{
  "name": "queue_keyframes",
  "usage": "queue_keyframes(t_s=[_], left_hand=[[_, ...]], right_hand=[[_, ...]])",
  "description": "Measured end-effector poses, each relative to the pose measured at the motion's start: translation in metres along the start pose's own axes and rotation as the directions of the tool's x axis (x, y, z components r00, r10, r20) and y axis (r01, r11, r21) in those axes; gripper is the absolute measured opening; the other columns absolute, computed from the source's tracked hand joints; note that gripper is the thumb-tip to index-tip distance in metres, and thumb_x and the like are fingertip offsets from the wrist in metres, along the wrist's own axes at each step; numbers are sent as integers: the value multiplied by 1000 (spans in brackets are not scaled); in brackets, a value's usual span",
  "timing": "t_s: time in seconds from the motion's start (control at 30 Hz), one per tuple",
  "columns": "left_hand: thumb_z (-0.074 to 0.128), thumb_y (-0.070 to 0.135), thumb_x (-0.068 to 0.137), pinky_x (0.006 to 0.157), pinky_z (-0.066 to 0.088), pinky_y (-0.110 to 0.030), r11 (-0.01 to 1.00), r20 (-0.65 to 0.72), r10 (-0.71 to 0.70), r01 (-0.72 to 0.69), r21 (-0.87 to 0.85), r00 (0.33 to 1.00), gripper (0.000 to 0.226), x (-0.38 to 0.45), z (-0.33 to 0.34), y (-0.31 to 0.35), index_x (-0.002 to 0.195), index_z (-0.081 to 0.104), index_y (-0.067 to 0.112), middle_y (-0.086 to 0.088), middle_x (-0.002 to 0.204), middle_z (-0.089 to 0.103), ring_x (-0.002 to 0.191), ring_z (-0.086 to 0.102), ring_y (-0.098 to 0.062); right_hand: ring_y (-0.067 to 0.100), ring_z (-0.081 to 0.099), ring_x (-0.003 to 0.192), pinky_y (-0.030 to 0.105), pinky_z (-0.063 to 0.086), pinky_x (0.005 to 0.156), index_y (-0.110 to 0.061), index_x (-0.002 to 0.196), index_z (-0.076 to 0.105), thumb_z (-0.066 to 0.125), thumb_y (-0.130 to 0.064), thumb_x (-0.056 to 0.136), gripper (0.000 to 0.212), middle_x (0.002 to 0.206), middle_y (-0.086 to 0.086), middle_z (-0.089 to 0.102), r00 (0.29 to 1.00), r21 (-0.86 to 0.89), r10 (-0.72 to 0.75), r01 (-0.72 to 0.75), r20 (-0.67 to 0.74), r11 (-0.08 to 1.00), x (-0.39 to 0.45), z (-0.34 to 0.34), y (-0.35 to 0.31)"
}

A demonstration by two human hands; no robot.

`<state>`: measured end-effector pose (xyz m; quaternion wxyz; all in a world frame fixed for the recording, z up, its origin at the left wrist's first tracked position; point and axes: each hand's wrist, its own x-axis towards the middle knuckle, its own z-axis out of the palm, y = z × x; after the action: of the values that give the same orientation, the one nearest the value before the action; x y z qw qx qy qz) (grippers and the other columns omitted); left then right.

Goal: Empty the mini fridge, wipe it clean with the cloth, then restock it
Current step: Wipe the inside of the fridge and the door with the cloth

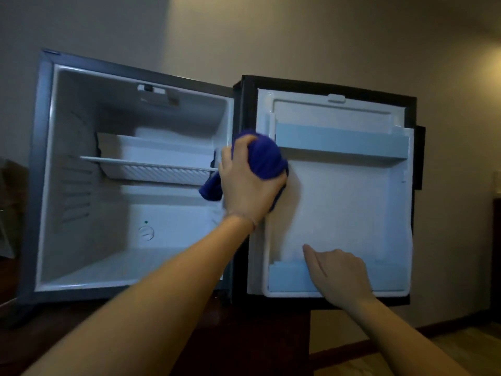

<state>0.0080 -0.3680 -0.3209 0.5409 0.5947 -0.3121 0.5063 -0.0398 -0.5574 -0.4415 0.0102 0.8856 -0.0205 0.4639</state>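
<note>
The mini fridge [46, 169] stands open with nothing on its wire shelf [146, 162] or floor. Its door [349, 210] is swung fully out to the right, white inner liner facing me. My left hand [246, 183] grips a bunched dark blue cloth [267, 156] and presses it against the liner's upper left, just below the upper door shelf [341, 143]. One corner of the cloth hangs down left of that hand. My right hand [339, 270] holds the lower door shelf [287, 276], thumb up against the liner and fingers curled over the shelf's front rail.
The fridge sits on a dark wooden cabinet [244, 335]. A white tray [151, 158] sits behind the wire shelf, and a thermostat dial [146, 233] is on the back wall. Pale wood floor [444, 348] shows at lower right; a wall [298, 36] stands close behind.
</note>
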Motion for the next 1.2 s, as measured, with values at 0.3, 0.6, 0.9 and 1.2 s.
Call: queue_keyframes(t_s=[0.3, 0.6, 0.9, 1.2], left_hand=[[86, 42, 64, 98, 35, -26, 995, 77, 5, -13, 101, 997, 82, -124, -10, -44, 130, 38, 40, 3, 132, 40, 120, 42, -16], [82, 53, 68, 100, 36, -33, 988, 75, 127, -133, 80, 989, 72, 2, -4, -13, 126, 44, 34, -2, 131, 43, 118, 42, -23], [83, 51, 69, 104, 41, -37, 987, -33, 89, -93, -129, 995, 72, 147, -1, 23, 128, 47, 31, 1, 127, 44, 119, 46, -17], [88, 41, 63, 96, 53, -42, 916, -88, -70, 29, -399, 994, 65, 151, 0, 1, 114, 51, 26, 1, 118, 59, 107, 60, -14]], right_hand=[[23, 59, 52, 31, 32, 47, -21, 72, 66, 7, -57, 95, 73, 56, 0, 61, 996, -45, -29, 26, -85, 999, 9, 34, 15], [21, 44, 32, 19, 6, 41, -16, 69, 68, 12, -40, 107, 72, 41, -4, 40, 957, -138, -195, 168, -214, 976, 7, 33, 15], [22, 49, 36, 27, 18, 41, -23, 61, 64, 15, -42, 107, 70, 42, -3, 47, 959, -153, -148, 112, -244, 982, 7, 34, 12], [24, 50, 39, 32, 35, 36, -12, 79, 74, 22, -32, 109, 64, 48, 1, 52, 954, -102, -220, 203, -203, 974, 16, 41, 23]])
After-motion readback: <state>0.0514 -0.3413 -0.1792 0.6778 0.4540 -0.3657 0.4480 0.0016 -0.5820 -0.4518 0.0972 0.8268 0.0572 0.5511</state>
